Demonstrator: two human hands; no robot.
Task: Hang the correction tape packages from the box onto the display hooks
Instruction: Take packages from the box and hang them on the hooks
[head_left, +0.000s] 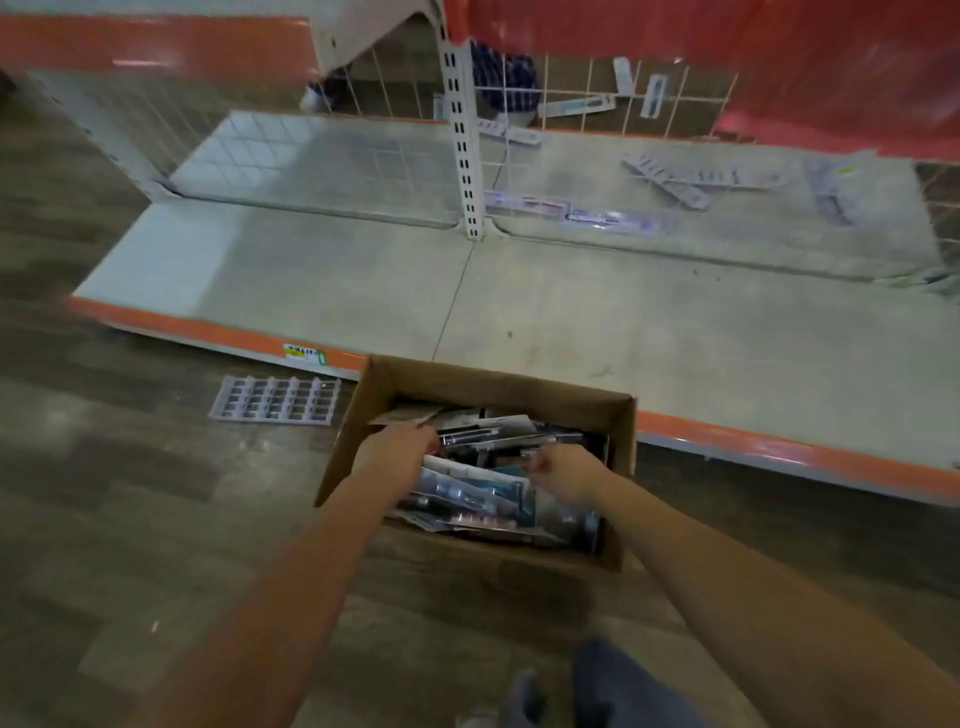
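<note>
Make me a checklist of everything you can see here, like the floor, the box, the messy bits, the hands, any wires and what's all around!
Surface: wood-look floor; pale base shelf with an orange edge.
Job's things: open cardboard box on the floor, full of packages; no hooks clearly seen on the wire grid panel.
Clutter: loose packages lying on the shelf; a clear plastic tray on the floor left of the box.
Hands: left hand and right hand both reach into the box; the picture is too blurry to tell their grips.
Cables: nothing seen.
Surroundings: orange back panels; white slotted upright.
</note>
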